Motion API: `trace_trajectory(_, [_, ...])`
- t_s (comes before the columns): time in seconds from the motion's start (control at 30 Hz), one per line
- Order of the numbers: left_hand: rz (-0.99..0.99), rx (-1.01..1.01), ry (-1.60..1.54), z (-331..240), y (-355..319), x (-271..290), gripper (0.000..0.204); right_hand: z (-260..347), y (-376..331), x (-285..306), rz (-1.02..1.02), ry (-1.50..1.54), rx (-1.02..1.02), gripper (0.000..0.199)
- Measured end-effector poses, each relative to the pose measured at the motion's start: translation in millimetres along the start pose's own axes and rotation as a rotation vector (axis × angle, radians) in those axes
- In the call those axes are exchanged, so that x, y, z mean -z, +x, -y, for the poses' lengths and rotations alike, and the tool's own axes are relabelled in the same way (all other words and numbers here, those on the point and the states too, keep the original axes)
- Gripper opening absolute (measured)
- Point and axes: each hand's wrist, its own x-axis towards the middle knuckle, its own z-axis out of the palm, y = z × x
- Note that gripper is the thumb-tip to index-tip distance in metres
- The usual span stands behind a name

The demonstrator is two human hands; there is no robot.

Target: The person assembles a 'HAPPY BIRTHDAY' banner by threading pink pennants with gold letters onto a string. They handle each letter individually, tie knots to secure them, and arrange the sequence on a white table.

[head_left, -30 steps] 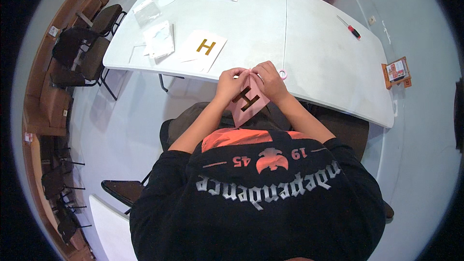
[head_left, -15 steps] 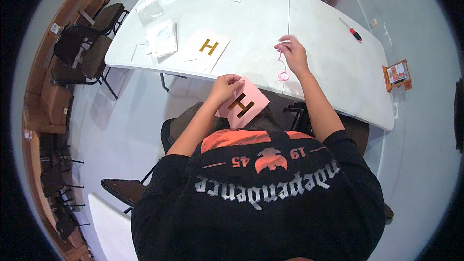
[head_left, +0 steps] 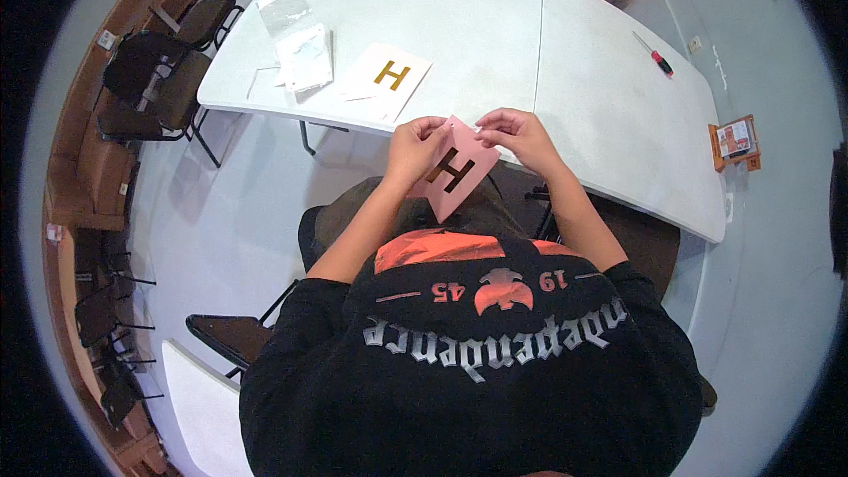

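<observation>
Left hand (head_left: pixel 415 155) had its fingers clamped on the pink card (head_left: pixel 461 168), held tilted by the near edge of the worktop (head_left: pixel 477 53). Right hand (head_left: pixel 521 140) was at the card's upper right edge; finger grip could not be told. Screwdriver (head_left: pixel 655 56) lay far right.

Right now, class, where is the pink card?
In the head view, the pink card is near the centre, held in the left hand by the near edge of the white table, the right hand close to its upper right edge.
</observation>
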Motion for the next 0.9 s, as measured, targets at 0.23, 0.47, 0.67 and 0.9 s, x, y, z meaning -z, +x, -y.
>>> trace_trajectory(0.23, [0.057,-0.096,0.013,-5.0,-5.8,-15.0,0.024,-3.2,-1.7,-16.2,-0.084,-0.006,-0.027,0.012])
trace_trajectory(0.47, [0.084,-0.047,0.064,-8.8,-8.9,-12.2,0.026,-8.8,-2.6,-19.1,-0.165,0.005,0.008,0.012])
trace_trajectory(0.67, [0.086,-0.031,0.065,-10.8,-12.1,-12.2,0.026,-9.7,-4.3,-24.8,-0.212,-0.029,0.01,0.012])
trace_trajectory(0.9, [0.064,-0.045,0.074,-12.1,-16.0,-13.3,0.025,-9.6,-3.5,-28.2,-0.245,0.031,-0.034,0.014])
